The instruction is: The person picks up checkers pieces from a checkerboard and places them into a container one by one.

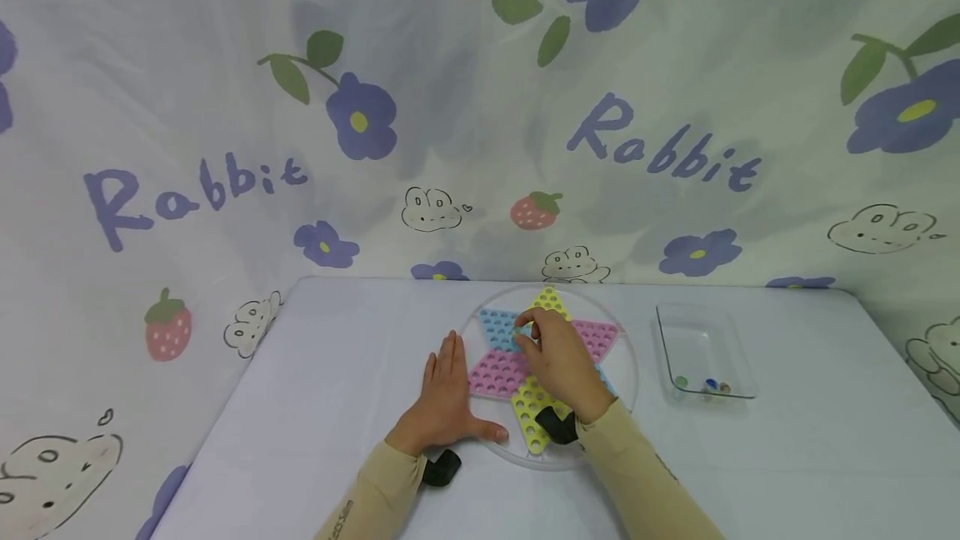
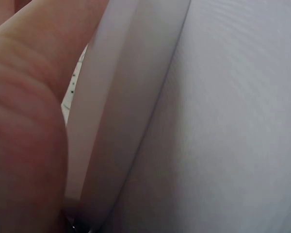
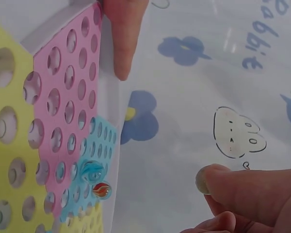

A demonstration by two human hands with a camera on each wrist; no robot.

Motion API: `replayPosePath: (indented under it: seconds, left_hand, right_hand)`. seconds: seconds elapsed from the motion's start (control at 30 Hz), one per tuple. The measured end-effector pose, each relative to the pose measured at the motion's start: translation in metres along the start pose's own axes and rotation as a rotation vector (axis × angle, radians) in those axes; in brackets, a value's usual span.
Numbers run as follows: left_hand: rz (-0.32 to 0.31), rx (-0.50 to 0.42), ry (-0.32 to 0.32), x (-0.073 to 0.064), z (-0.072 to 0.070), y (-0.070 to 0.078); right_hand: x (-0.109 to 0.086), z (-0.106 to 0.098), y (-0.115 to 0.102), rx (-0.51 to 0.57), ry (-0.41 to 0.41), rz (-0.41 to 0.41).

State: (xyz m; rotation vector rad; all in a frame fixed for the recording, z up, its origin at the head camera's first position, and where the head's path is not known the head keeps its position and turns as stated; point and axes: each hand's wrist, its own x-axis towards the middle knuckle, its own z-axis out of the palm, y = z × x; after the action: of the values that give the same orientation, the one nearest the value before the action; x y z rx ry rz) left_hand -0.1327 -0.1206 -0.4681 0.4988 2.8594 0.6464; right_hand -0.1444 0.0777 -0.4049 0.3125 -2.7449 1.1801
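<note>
A round Chinese checkers board (image 1: 498,374) with a pink, yellow and blue holed star lies on the table. My left hand (image 1: 438,407) rests at its left edge, fingers straight and thumb spread along the near rim. Above the blue section, my right hand (image 1: 561,361) pinches a greenish marble (image 3: 202,180) between thumb and finger. In the right wrist view, a blue marble (image 3: 92,171) and an orange-red marble (image 3: 102,190) sit on that blue section. The left wrist view shows the board's pale side wall (image 2: 121,97) beside the hand.
Right of the board stands a clear tray (image 1: 708,344) with a green marble (image 1: 681,382), a blue marble (image 1: 711,385) and a brownish marble (image 1: 724,388) near its front. A printed curtain (image 1: 480,148) hangs behind the white table (image 1: 360,357).
</note>
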Motion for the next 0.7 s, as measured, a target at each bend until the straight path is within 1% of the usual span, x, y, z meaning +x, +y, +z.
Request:
replayPosePath:
  seconds: [0.23,0.4,0.7]
  left_hand:
    - [-0.004,0.022,-0.002,-0.001,0.000,0.000]
    - [0.002,0.013,0.004,-0.001,0.000,0.001]
    - [0.000,0.001,0.007,0.000,0.001,-0.001]
  right_hand:
    - [-0.004,-0.006,0.002,0.017,0.003,0.000]
    - [-0.007,-0.012,0.007,0.025,0.014,-0.002]
    - [-0.014,-0.025,0.017,-0.044,0.076,0.004]
